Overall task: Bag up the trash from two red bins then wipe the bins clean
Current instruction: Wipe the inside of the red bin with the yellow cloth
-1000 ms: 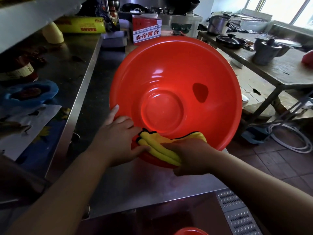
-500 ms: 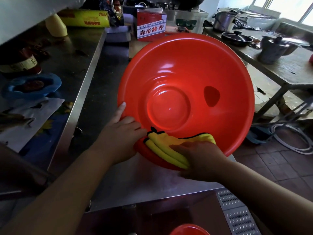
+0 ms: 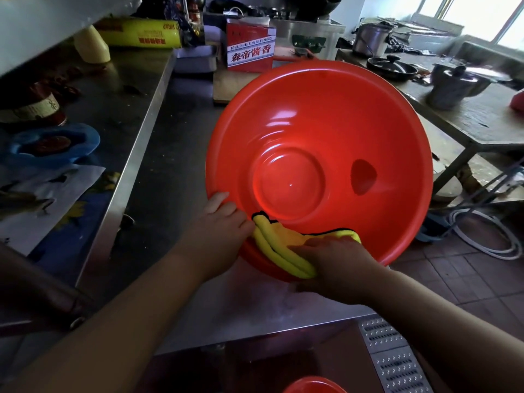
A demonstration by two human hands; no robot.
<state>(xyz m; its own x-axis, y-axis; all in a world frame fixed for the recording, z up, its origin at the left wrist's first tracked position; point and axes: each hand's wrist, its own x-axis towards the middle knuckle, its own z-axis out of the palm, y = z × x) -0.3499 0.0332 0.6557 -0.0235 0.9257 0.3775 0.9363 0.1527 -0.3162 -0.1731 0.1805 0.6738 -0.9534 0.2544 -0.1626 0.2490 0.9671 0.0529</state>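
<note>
The red basin (image 3: 317, 131) stands tilted on its edge on the steel counter (image 3: 255, 316), interior toward the camera. The left hand (image 3: 218, 231) grips the rim at 8 o'clock, fingers curled inside. The right hand (image 3: 340, 268) pinches the folded yellow cloth (image 3: 280, 251) over the rim at 6 o'clock. Procedure: steady the basin with the left hand, slide the cloth round the rim under firm pressure, then work inward to the raised centre. A second red bin (image 3: 312, 385) shows at the frame's lower edge.
</note>
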